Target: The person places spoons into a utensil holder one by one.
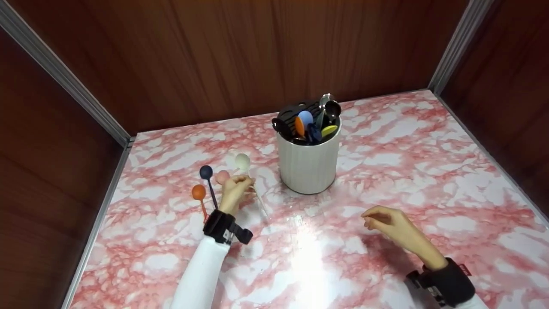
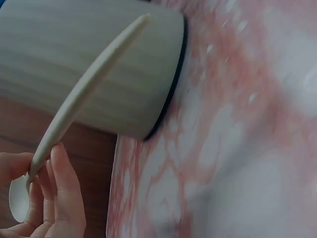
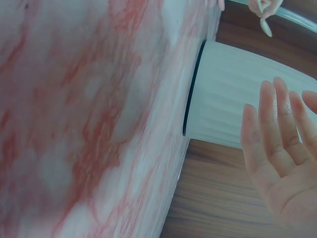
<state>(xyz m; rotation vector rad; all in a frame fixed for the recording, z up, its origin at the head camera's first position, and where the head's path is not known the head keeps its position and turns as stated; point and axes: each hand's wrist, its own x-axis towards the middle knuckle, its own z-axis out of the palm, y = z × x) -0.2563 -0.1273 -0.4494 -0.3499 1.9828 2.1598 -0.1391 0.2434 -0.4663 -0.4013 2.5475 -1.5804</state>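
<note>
1. Pinching a cream spoon (image 1: 248, 174) by its handle, the left hand (image 1: 235, 193) sits left of the white pot (image 1: 309, 165).
2. Beside that hand lie pink (image 1: 222, 176), dark blue (image 1: 206, 173) and orange (image 1: 198, 192) spoons.
3. The right hand (image 1: 388, 224), fingers loose and holding nothing, hovers in front of the pot, to its right.
</note>
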